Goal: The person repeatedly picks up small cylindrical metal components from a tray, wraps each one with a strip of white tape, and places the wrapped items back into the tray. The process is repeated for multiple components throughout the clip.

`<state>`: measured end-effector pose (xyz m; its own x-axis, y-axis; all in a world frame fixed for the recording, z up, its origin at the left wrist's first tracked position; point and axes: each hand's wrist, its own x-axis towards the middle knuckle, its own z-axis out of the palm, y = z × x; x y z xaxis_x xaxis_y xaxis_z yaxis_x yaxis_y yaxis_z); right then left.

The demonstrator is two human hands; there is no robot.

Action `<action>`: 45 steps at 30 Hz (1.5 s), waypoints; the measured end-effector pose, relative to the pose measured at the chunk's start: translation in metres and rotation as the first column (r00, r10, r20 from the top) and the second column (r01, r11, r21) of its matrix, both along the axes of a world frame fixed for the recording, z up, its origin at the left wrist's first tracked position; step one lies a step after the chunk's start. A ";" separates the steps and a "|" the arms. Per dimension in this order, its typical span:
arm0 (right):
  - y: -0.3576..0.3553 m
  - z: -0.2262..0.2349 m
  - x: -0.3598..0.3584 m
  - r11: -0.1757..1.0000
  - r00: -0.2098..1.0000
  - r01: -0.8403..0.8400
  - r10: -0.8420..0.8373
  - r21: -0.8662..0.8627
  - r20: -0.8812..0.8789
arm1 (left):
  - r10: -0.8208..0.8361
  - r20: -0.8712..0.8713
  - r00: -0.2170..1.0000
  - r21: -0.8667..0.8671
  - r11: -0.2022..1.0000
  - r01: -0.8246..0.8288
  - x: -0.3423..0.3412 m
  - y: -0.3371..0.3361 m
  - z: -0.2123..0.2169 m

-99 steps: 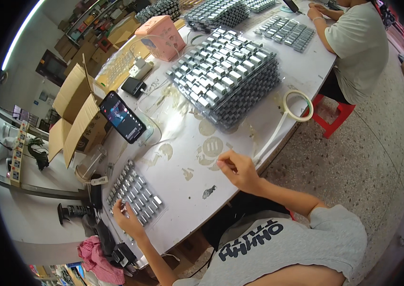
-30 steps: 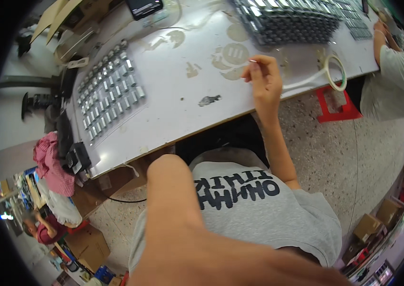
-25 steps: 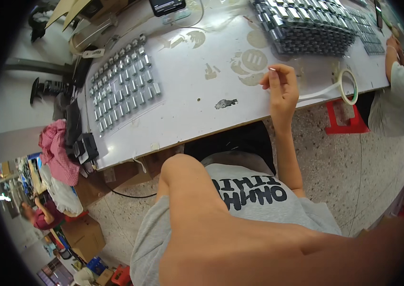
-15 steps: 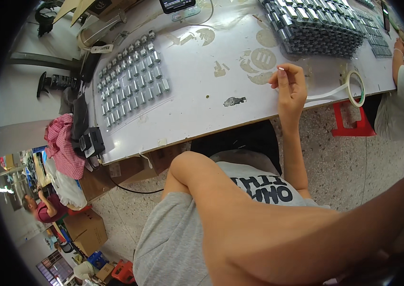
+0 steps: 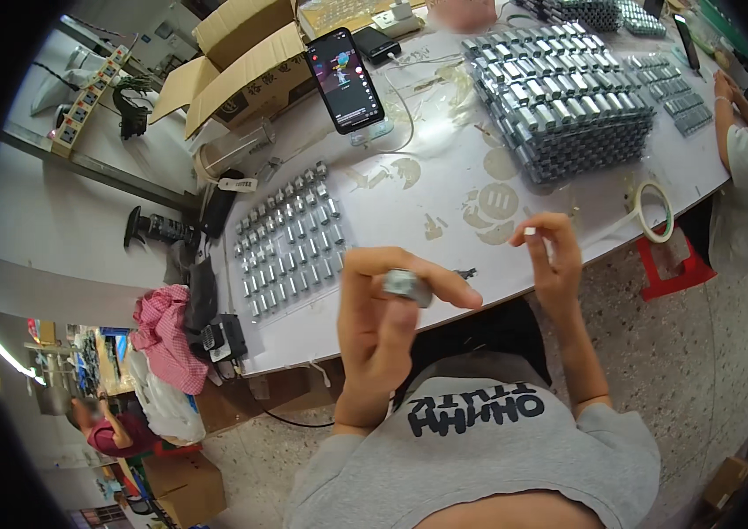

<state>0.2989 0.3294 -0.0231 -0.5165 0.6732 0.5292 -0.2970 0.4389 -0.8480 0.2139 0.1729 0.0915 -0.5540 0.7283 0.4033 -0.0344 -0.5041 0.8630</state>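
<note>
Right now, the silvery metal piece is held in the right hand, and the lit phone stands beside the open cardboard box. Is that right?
Not quite: the head view shows the silvery metal piece in the left hand, not the right. The lit phone does stand beside the open cardboard box.

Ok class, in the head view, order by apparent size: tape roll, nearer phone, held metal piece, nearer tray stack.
1. Nearer tray stack
2. Nearer phone
3. Tape roll and held metal piece: alike; the left hand holds the piece nearer the camera, so unranked.
</note>
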 end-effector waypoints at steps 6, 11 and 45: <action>-0.011 -0.001 0.002 0.998 0.999 0.008 -0.011 -0.065 -0.046 | -0.605 0.201 0.771 0.377 0.774 0.509 0.021 -0.002 0.032; -0.019 -0.003 0.000 0.995 1.000 -0.012 0.011 -0.099 -0.007 | -0.736 0.118 0.667 0.481 0.630 0.610 0.052 0.021 0.031; -0.018 0.048 0.016 0.984 0.983 -0.180 0.180 0.000 -0.043 | -0.001 -0.303 0.953 -0.293 0.952 -0.093 -0.016 -0.009 -0.030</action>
